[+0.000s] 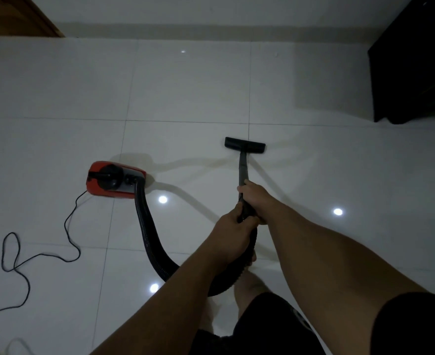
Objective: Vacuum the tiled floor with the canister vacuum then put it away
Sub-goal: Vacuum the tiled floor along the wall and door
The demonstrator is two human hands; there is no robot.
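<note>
A red and black canister vacuum (113, 180) sits on the white tiled floor (57, 85) at centre left. Its black ribbed hose (147, 231) curves down and right to the wand (243, 167). The flat black floor nozzle (245, 144) rests on the tiles ahead of me. My right hand (256, 198) grips the wand higher up. Just behind it, my left hand (233, 231) grips the hose end.
The black power cord (44, 257) loops across the floor at left. A dark cabinet (413, 67) stands at the right, and a wooden door frame (39, 16) shows at top left. A pale wall skirting (211, 26) runs along the far edge. My bare foot (249, 285) is below the hose.
</note>
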